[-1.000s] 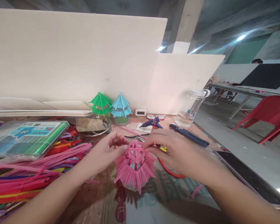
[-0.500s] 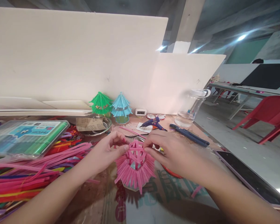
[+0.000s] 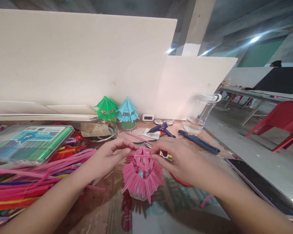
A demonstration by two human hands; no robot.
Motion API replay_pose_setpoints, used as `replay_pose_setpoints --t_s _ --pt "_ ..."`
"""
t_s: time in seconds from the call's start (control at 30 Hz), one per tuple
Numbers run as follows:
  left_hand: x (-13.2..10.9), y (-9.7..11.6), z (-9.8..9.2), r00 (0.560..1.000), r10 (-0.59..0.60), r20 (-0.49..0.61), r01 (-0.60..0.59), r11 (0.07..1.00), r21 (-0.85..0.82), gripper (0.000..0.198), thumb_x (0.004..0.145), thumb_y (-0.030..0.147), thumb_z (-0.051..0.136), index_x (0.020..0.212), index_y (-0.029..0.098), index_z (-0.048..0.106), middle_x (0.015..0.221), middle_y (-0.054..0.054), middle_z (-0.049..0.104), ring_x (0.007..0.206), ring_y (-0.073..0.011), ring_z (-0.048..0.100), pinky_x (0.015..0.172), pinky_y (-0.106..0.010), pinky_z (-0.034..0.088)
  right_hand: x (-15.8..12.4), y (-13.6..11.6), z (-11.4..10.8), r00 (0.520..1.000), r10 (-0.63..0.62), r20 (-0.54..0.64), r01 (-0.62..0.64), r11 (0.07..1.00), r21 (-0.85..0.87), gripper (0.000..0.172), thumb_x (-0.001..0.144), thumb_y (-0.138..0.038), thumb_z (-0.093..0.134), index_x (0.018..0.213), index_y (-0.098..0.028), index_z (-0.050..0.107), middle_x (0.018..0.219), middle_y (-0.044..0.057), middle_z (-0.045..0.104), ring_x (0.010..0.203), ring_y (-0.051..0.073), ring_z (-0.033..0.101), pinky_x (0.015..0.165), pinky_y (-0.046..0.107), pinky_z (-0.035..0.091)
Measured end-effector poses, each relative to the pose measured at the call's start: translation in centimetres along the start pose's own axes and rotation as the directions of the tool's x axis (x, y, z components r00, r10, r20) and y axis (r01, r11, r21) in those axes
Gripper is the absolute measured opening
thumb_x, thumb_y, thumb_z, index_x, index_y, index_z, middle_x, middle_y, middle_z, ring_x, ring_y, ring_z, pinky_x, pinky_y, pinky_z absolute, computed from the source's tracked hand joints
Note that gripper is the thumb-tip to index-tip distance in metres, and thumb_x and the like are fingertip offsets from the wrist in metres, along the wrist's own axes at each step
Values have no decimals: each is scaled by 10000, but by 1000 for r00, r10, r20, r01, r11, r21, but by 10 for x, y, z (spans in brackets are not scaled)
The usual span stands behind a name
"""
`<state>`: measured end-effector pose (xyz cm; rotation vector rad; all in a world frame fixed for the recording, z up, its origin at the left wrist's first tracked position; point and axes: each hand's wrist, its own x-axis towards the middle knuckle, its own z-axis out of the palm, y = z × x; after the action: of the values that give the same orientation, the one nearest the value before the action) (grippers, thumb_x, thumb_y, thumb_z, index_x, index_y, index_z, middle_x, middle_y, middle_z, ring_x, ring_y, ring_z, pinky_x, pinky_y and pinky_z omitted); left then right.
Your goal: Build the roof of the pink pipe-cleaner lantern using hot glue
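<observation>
A small pink hut made of pipe cleaners [image 3: 143,182] stands on the table between my hands, with a flared skirt of pink strips and an open lattice top. My right hand [image 3: 172,152] pinches the right side of that top, at the end of a pink pipe cleaner [image 3: 143,156] lying across it. Just left of the top is my left hand [image 3: 116,152], its thumb drawn away from the lattice and its fingers loosely curved. Whether its index fingertip touches the back of the hut is hard to see.
Pipe cleaners [image 3: 39,185] and a plastic marker case [image 3: 29,143] fill the left side. Behind stand a green hut [image 3: 106,109], a blue hut [image 3: 127,112] and a small clock [image 3: 147,117]. A glue gun [image 3: 162,129], navy cutter-like tool [image 3: 199,142], water bottle [image 3: 197,113] and phone [image 3: 261,185] are rightward.
My left thumb has moved left, off the lattice top. My right hand keeps its pinch. The view has shifted slightly.
</observation>
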<state>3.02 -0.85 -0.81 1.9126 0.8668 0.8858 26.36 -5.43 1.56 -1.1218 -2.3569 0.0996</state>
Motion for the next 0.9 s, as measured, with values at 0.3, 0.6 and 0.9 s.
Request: replay_pose_setpoints --t_s 0.3,0.6,0.9 --pt "-5 5 -1 990 108 89 -127 961 247 251 907 333 536 1021 211 723 1060 -67 731 1020 -227 646 879 -337 511 -1 0 1 1000 -14 -15 14 1000 12 92 907 -176 592 945 -211 668 863 0 687 814 153 622 769 275 445" --pt "-6 11 2 992 123 40 -129 944 303 209 893 308 554 961 221 732 1002 -47 735 976 -218 658 864 -321 514 -1 -1 -1 1000 0 7 0 1000 25 104 914 -173 576 946 -209 668 891 13 702 835 159 625 787 283 453" --pt "-5 11 2 998 49 39 -57 967 247 194 873 335 584 940 223 728 986 -36 739 964 -222 654 873 -318 494 -1 -2 -2 1000 -6 22 4 998 70 139 893 -118 577 955 -209 662 927 10 715 870 156 634 786 273 465"
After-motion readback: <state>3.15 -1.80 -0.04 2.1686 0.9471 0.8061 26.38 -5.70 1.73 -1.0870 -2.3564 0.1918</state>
